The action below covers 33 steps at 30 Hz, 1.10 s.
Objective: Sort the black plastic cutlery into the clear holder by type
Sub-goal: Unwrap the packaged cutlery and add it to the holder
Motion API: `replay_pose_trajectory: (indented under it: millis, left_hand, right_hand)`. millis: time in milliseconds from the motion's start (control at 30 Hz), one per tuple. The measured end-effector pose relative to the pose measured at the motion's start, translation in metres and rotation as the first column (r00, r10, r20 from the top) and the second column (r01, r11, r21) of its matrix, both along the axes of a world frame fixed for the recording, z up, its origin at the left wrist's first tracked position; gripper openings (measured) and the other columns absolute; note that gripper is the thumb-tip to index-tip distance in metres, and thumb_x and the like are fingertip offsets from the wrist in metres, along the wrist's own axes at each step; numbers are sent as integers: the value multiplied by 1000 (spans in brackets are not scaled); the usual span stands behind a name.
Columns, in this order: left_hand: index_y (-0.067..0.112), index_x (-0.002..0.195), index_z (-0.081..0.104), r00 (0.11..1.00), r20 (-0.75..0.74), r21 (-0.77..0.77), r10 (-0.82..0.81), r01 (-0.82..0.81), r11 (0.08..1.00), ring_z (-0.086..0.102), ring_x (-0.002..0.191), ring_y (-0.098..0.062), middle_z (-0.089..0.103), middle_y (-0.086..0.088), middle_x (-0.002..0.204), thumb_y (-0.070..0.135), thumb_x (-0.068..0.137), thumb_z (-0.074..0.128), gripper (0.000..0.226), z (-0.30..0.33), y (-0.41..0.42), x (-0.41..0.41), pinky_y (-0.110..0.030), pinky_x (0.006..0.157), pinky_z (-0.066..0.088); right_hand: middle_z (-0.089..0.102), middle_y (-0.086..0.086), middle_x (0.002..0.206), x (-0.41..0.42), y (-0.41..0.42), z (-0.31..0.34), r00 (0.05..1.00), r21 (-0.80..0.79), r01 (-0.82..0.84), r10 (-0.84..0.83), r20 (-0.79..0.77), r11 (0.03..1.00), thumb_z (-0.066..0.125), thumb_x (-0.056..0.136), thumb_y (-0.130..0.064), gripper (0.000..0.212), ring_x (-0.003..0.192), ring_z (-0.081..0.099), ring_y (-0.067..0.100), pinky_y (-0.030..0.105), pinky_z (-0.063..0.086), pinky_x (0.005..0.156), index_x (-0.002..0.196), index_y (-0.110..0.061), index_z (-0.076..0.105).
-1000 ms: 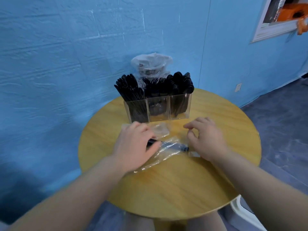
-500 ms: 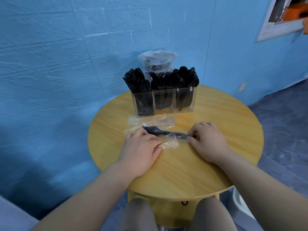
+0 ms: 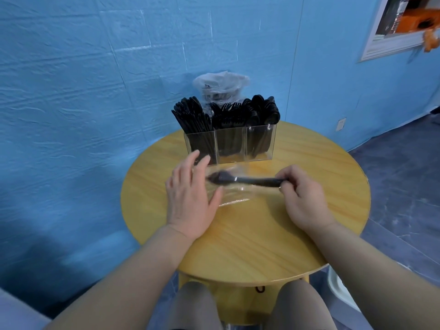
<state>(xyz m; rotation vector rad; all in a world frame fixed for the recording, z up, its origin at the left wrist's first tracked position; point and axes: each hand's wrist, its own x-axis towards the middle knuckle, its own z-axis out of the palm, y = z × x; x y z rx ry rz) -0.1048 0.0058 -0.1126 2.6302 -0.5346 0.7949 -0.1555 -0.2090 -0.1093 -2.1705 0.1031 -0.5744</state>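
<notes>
Utensil [image 3: 247, 180] head blurred inside wrapper [image 3: 228, 194]; right hand [image 3: 301, 198] pinches handle.

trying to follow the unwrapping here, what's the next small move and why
Probably pull the utensil rightward, clear of the wrapper. The right hand pinches its handle end, while its head, blurred, looks to lie inside the clear plastic by the open left hand. The left hand could pin the wrapper to the table. Once bare, it goes into the matching slot of the holder.

Round wooden table [image 3: 250, 246]; blue wall [image 3: 71, 91]; white-framed window [image 3: 392, 32] upper right; wall socket [image 3: 341, 124]; grey floor [image 3: 404, 175].
</notes>
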Motion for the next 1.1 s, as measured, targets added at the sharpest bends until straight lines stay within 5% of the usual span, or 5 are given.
replay_pose_trajectory:
  millis: [300, 433, 533, 733, 1100]
  left_hand:
    - [30, 128, 56, 977, -182, 101, -114, 134, 986, 56, 108, -12, 62, 11, 117, 52, 91, 47, 44, -6, 5, -13, -34, 96, 32]
    - [28, 109, 68, 978, -171, 13, -118, 122, 992, 60, 97, -15, 67, 11, 101, 43, 93, 51, 28, -8, 4, -10, -33, 88, 35]
    - [25, 105, 70, 975, -191, -33, -113, 109, 994, 60, 91, -17, 66, 9, 95, 40, 92, 54, 25, -8, 4, -7, -33, 84, 41]
    - [20, 112, 68, 958, -223, -95, -177, 159, 983, 57, 95, -14, 65, 6, 100, 39, 90, 60, 30, -6, 4, -10, -23, 83, 40]
    - [18, 121, 62, 908, -284, -130, -308, 282, 951, 49, 99, -2, 54, 15, 104, 6, 86, 53, 38, -3, 3, -14, -18, 93, 41]
  right_hand:
    - [61, -12, 75, 15, 23, -7, 996, 79, -91, 90, 12, 993, 53, 89, -3, 24, 72, 57, 10, 18, 44, 70, 90, -26, 60]
    - [67, -3, 86, 22, 9, -8, 979, 290, 190, -202, 13, 938, 54, 90, -9, 19, 79, 61, 19, 33, 50, 80, 101, -22, 62]
    - [61, 0, 91, 21, 6, -4, 915, 168, 371, -391, 104, 913, 55, 88, -8, 18, 79, 52, 13, 29, 44, 74, 103, -14, 63]
    - [61, -5, 82, 17, 21, -12, 962, -149, 131, -89, 259, 980, 62, 85, -4, 15, 74, 52, 7, 14, 36, 69, 94, -12, 71]
    - [65, -14, 82, 21, 13, -9, 996, 207, -71, 82, -44, 976, 56, 93, -15, 18, 76, 60, 8, 17, 43, 70, 99, -28, 66]
